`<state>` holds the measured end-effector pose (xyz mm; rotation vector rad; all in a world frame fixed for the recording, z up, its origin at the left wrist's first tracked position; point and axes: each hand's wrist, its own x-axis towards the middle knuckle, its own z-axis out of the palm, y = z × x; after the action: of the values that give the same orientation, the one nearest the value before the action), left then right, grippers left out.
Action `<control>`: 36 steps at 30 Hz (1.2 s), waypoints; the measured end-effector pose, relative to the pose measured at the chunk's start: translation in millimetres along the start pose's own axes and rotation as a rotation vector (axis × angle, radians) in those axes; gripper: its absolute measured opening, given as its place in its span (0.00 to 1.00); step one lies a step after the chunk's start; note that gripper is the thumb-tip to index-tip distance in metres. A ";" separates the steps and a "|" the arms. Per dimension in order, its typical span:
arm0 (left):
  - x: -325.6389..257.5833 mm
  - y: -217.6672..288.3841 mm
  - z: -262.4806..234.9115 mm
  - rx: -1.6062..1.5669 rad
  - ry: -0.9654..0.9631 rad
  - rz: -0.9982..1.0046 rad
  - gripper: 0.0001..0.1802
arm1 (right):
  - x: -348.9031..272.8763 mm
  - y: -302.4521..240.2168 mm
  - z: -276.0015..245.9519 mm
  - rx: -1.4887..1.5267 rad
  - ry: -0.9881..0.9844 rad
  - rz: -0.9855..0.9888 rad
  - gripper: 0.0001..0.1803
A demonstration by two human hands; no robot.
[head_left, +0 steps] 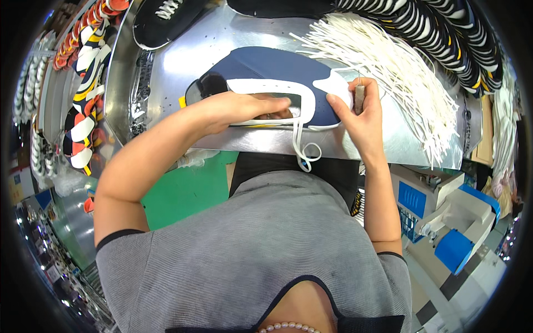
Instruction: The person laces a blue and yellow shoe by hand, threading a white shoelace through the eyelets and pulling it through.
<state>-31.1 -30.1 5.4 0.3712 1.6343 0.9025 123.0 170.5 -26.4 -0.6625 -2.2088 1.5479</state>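
Observation:
A navy shoe upper (pixel 266 64) with white trim lies on the metal table, its white toe cap to the right. My left hand (pixel 244 108) is closed on the upper at its throat opening, thumb stretched over the gap and fingertips partly hidden inside. A white lace (pixel 298 141) runs from the front of the throat and hangs in a loop past the table's near edge. In my right hand (pixel 363 114), beside the toe, an awl-like tool (pixel 359 99) with a short grey-brown handle and a thin needle stands upright. The right thumb touches the toe's edge.
A pile of white laces (pixel 388 83) spreads across the right of the metal table (pixel 183 55). Stacked black-and-white uppers (pixel 444 33) stand behind it. A black laced shoe part (pixel 161 22) lies far left. A white-and-blue machine (pixel 455 222) is at lower right.

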 end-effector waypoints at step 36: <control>-112.3 -105.5 -234.5 0.721 1.566 0.421 0.14 | -12.2 37.9 -59.9 0.307 -0.170 0.169 0.17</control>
<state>-195.4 -257.5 13.0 0.5475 3.4582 0.8872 171.8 220.8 -42.4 -0.6557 -2.0064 2.0441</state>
